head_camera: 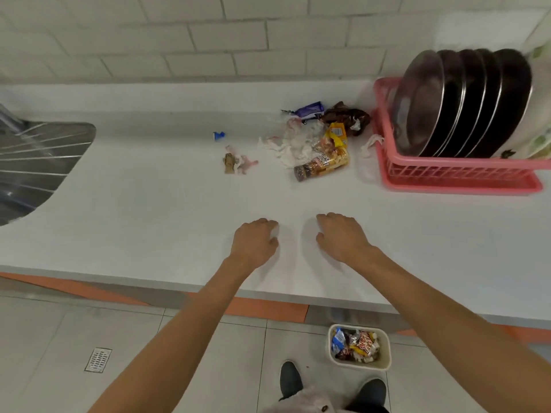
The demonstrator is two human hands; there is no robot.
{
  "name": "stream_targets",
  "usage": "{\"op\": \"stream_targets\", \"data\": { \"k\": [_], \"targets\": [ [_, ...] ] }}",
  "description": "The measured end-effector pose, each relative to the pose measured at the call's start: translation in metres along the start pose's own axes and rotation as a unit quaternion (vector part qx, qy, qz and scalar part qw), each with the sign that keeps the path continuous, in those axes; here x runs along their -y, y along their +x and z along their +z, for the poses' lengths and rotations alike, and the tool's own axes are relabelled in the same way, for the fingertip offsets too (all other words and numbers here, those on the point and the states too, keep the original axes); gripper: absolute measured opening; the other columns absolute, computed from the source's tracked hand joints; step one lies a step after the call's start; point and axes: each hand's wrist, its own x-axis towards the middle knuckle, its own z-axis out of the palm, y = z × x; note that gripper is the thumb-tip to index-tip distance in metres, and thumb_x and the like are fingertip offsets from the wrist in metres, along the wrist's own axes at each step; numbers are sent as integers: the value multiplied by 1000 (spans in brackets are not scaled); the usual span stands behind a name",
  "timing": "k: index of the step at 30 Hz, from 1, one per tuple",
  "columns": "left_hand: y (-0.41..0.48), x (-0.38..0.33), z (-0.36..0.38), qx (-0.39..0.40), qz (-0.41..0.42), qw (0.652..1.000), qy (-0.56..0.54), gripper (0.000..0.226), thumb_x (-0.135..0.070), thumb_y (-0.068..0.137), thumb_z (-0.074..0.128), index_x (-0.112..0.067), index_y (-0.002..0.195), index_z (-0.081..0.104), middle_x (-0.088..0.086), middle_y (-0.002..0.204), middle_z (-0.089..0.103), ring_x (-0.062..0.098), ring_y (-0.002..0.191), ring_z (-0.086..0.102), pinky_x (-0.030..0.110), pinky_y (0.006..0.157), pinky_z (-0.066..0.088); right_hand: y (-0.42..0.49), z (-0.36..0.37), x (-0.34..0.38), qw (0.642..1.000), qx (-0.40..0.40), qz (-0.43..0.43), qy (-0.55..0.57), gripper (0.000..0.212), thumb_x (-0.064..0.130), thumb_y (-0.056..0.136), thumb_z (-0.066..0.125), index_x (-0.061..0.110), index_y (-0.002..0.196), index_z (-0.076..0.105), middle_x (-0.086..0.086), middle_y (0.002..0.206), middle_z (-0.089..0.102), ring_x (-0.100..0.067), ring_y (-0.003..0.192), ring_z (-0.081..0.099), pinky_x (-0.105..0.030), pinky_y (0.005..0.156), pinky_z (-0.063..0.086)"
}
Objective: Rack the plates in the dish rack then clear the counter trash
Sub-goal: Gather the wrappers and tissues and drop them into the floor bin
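Both hands lie knuckles-up on the white counter [143,204], the left hand [255,244] and right hand [343,238] side by side, fingers loosely bent, holding nothing. Beyond the right hand and off to its right, a pink dish rack [447,172] holds a row of dark plates [465,105] standing on edge, packed close, faces turned left. Straight beyond the hands lies the trash: a snack tube [322,166] on its side, its length slanting from near-left to far-right with the dark end nearer the hands, beside white tissue [293,144], a yellow wrapper [337,134], a brown bag [347,116] and a purple wrapper [310,110]. Beneath the right forearm, on the floor, a small bin [357,366] holds wrappers.
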Motion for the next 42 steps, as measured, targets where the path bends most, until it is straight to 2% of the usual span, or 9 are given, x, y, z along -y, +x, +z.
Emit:
{"op": "stream_targets", "data": {
  "k": [5, 11, 16, 19, 22, 25, 35, 38, 42],
  "targets": [
    [37, 41, -37, 2, -45, 994, -97, 28, -27, 93, 56, -27, 120, 65, -6, 122, 65, 16, 106, 62, 26, 85, 43, 32, -12, 20, 1000, 27, 0, 8, 51, 33, 99, 42, 10, 143, 33, -16, 133, 43, -34, 113, 51, -39, 88, 41],
    [109, 87, -75, -94, -54, 992, -66, 29, -20, 86, 61, -22, 114, 65, 3, 128, 56, 25, 115, 55, 38, 87, 48, 55, -24, 31, 998, 49, 35, 0, 49, 39, 101, 39, 7, 139, 38, -16, 132, 50, -34, 118, 52, -37, 88, 43],
    [160, 111, -68, 12, -124, 992, -35, 54, -36, 84, 67, -23, 134, 53, 4, 150, 34, 31, 131, 39, 44, 102, 43, 64, -34, 34, 996, 78, 40, 6, 44, 38, 100, 41, 5, 125, 54, -14, 128, 54, -33, 117, 53, -36, 88, 43],
    [168, 117, -47, 40, -102, 992, -53, 32, -31, 81, 67, -20, 111, 65, 7, 130, 54, 28, 114, 56, 37, 91, 50, 68, -35, 34, 995, 85, 51, 22, 41, 37, 100, 41, 5, 119, 57, -14, 125, 55, -33, 114, 54, -34, 82, 42],
    [146, 115, -31, -57, -146, 976, -155, 30, -46, 80, 72, -20, 73, 61, 0, 90, 57, 18, 82, 61, 30, 69, 50, 71, -33, 36, 994, 94, 55, 22, 41, 37, 100, 40, 4, 117, 58, -15, 124, 55, -33, 112, 54, -33, 81, 41],
    [103, 116, -8, -158, -91, 961, -207, 17, -17, 83, 67, -14, 71, 56, -1, 89, 55, 21, 87, 55, 28, 74, 45, 72, -32, 41, 994, 97, 55, 12, 43, 37, 100, 38, 4, 120, 57, -17, 127, 52, -33, 114, 53, -34, 84, 42],
    [63, 113, 5, -303, -129, 842, -427, 15, 1, 90, 43, -9, 89, 53, -2, 81, 53, 9, 71, 46, 24, 66, 39, 71, -20, 61, 987, 132, 82, -28, 53, 42, 97, 46, 8, 137, 37, -16, 133, 42, -35, 118, 49, -41, 94, 42],
    [65, 118, 5, -349, -171, 795, -466, 27, 0, 92, 38, -9, 95, 63, 0, 90, 62, 9, 79, 55, 21, 74, 44, 81, -22, 82, 998, 62, -4, -20, 56, 39, 98, 47, 8, 142, 32, -17, 141, 32, -36, 122, 43, -43, 96, 40],
    [63, 116, 3, -353, -217, 739, -530, 28, 4, 78, 36, -3, 72, 62, 6, 78, 62, 7, 73, 55, 23, 72, 44, 111, -3, 123, 990, -25, -118, 76, 68, 41, 98, 48, 14, 153, 18, -16, 159, 6, -34, 142, 21, -41, 111, 30]
  ]
}}
